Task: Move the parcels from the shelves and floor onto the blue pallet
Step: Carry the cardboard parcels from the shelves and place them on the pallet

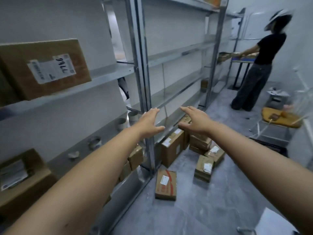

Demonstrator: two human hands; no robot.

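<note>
Left hand (149, 122), right hand (194, 122) spread above floor parcels (172, 148); shelf (108, 77) holds labelled parcel (45, 68).

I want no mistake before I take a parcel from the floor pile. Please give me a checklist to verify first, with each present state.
1. Hands free: ok; left hand and right hand are open, holding nothing.
2. Target visible: ok; floor pile lies beside the shelf post.
3. Way to it clear: not ok; red-taped parcel lies alone in front.
4. Other person apart: ok; stands far down the aisle.
5. Blue pallet located: cannot tell; not plainly in view.
</note>
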